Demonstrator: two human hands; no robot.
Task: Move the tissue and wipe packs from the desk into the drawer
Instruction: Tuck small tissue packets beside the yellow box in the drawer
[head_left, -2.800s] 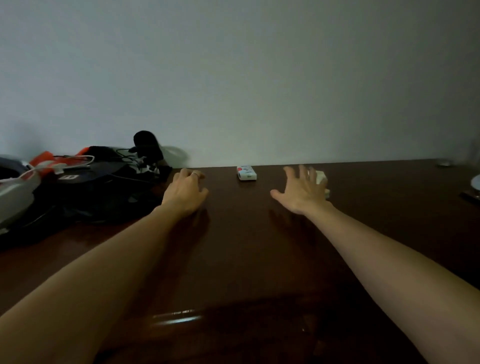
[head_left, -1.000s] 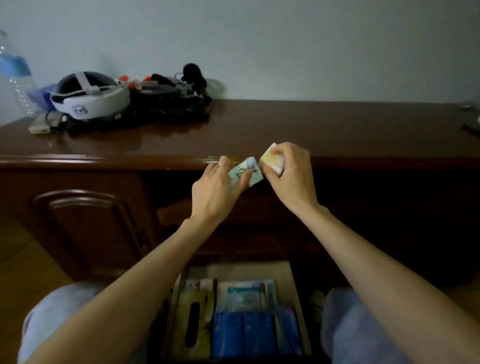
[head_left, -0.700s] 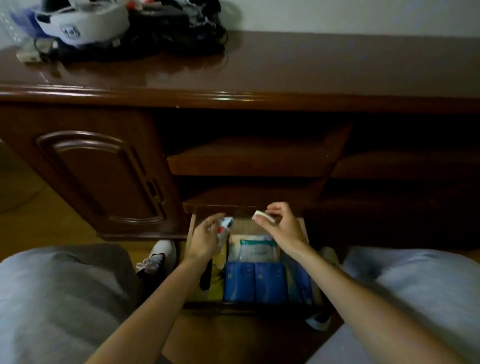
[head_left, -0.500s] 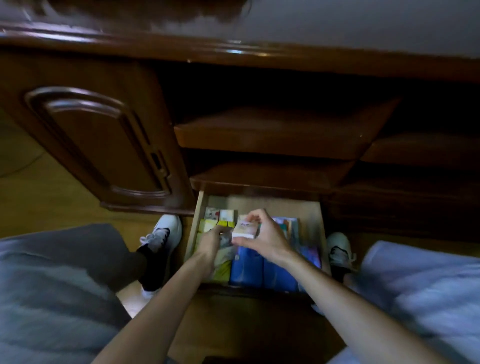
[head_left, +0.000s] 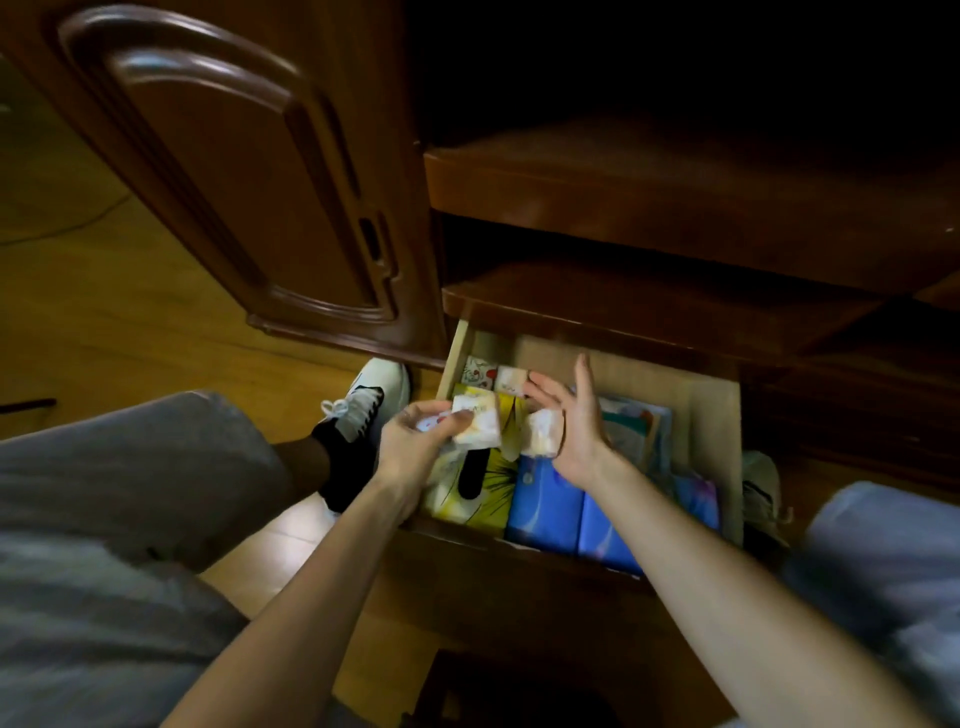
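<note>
The bottom drawer (head_left: 714, 415) stands pulled open below me. My left hand (head_left: 410, 452) hovers over its left side and grips a pale yellow-white tissue pack (head_left: 477, 427), with a small red-and-white pack (head_left: 430, 423) tucked under its fingers. My right hand (head_left: 574, 415) is above the drawer's middle with its fingers spread and straight. Another small pale pack (head_left: 543, 440) sits right against that hand's palm side; no finger curls round it.
Inside the drawer lie a yellow tissue box (head_left: 483, 488), blue packs (head_left: 545, 504) and a wipes pack (head_left: 631, 431). Two drawer fronts (head_left: 649, 312) jut out above it. A cabinet door (head_left: 234, 171) is on the left, my knees on both sides, a shoe (head_left: 363, 405) on the floor.
Both hands carried the packs from the desk top down to the open drawer. My right hand's fingers have opened off its pack; my left still grips its own.
</note>
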